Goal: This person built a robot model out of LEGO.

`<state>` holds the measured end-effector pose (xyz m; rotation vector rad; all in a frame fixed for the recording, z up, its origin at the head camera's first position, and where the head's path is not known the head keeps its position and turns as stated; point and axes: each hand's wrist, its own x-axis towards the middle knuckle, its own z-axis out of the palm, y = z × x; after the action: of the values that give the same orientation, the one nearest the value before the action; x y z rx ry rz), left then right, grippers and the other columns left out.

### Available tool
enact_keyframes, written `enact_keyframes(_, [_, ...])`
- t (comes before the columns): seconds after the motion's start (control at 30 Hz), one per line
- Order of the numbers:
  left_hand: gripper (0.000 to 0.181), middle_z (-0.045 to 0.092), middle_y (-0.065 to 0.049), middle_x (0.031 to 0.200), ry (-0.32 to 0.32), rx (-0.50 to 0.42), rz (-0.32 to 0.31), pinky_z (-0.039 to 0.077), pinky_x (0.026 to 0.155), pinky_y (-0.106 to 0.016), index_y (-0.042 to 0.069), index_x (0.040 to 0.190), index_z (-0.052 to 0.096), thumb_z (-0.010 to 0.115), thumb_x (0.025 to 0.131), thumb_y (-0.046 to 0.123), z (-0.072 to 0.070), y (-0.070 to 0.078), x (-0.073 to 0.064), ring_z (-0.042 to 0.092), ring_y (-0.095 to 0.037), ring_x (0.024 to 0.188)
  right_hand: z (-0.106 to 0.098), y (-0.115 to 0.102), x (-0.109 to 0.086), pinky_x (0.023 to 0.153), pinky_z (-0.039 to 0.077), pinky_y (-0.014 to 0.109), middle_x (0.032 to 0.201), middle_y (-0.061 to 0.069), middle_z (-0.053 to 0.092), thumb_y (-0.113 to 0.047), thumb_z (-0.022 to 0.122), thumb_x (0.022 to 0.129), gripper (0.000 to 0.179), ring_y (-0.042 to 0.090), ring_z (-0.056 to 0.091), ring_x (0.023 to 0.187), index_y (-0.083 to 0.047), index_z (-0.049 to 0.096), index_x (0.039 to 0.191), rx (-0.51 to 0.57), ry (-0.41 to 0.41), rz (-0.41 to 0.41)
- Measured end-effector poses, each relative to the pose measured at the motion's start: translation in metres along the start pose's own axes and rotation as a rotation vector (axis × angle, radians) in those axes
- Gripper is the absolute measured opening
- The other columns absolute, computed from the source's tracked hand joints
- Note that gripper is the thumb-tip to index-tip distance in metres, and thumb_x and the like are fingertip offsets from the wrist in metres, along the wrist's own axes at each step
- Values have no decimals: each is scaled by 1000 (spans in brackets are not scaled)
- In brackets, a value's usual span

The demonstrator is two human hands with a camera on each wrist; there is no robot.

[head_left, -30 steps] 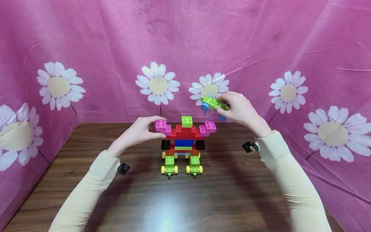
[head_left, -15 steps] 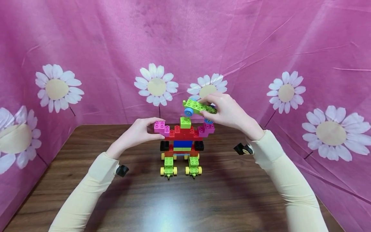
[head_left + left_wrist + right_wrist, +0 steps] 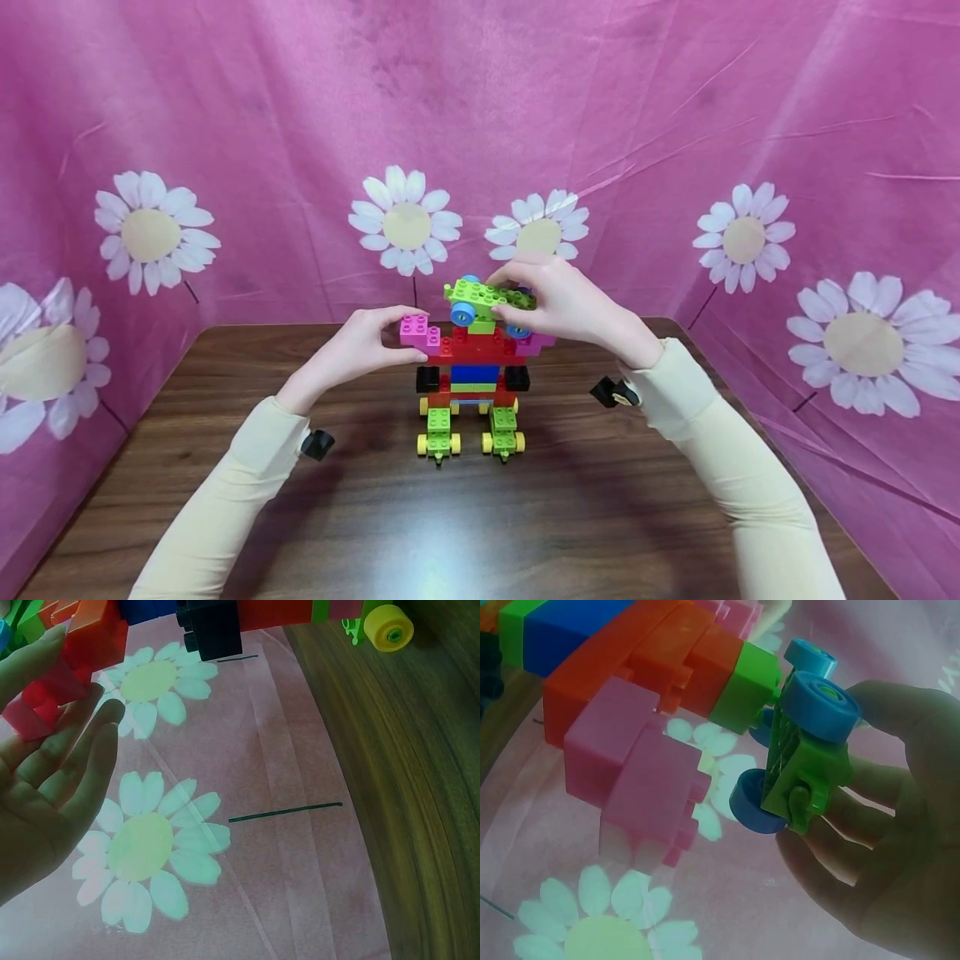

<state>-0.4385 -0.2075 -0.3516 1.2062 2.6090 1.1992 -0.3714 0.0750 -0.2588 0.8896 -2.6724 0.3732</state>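
A figure of toy building bricks stands upright on the table, with a red body (image 3: 477, 347), a blue brick (image 3: 475, 374) and black bricks (image 3: 427, 380) at its sides. Thumb and fingers of my left hand (image 3: 356, 348) hold the pink bricks (image 3: 413, 327) at its left end. My right hand (image 3: 568, 304) grips a green wheeled base (image 3: 477, 293) with blue wheels by its right part. In the right wrist view the base's underside faces the lime brick (image 3: 744, 691) on top of the figure, close to its studs. The right pink bricks (image 3: 649, 787) are partly hidden in the head view.
The figure's feet are green wheeled bases (image 3: 439, 433) with yellow wheels on a brown wooden table (image 3: 375, 525). Behind the table hangs a pink cloth (image 3: 480, 100) printed with white daisies. A small black camera (image 3: 318, 444) sits at the left wrist.
My right hand has carried the green wheeled base left and down, from beside the figure to its top. My left hand stays at the pink bricks.
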Motion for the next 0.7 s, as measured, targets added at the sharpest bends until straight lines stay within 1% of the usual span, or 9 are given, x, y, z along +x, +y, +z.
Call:
enact_keyframes(0.07, [59, 72, -9, 114, 1, -5, -2, 59, 87, -40, 7, 132, 61, 83, 80, 24, 0, 0, 0, 67, -22, 100, 2, 0, 1, 61, 45, 27, 99, 3, 72, -25, 75, 87, 29, 13, 51, 71, -10, 71, 111, 0, -8, -14])
enact_keyframes(0.27, [57, 71, -9, 113, 5, -11, -1, 59, 87, -39, 7, 130, 62, 83, 80, 23, 1, 1, 0, 67, -21, 100, 6, 0, 4, 69, 49, 29, 101, 4, 72, -25, 74, 88, 28, 14, 55, 79, -10, 71, 112, -11, -30, -42])
enact_keyframes(0.4, [57, 72, -9, 113, 12, 1, 5, 59, 87, -39, 8, 130, 62, 84, 80, 25, 2, 0, 1, 67, -21, 100, 6, 0, 6, 74, 51, 32, 105, 5, 73, -23, 73, 89, 29, 16, 59, 82, -8, 71, 114, -8, -47, -67])
enact_keyframes(0.53, [57, 72, -8, 113, 17, 6, 9, 59, 86, -38, 8, 130, 62, 84, 80, 26, 2, -1, 2, 67, -21, 99, 4, -1, 9, 80, 54, 34, 108, 6, 74, -21, 74, 89, 31, 18, 63, 89, -7, 71, 116, -12, -67, -103])
enact_keyframes(0.7, [56, 72, -9, 113, 14, -10, 5, 59, 87, -40, 8, 129, 62, 83, 80, 25, 3, -2, 1, 67, -22, 99, 3, 0, 11, 79, 53, 34, 107, 7, 74, -20, 74, 89, 31, 18, 63, 87, -6, 71, 116, -13, -92, -130])
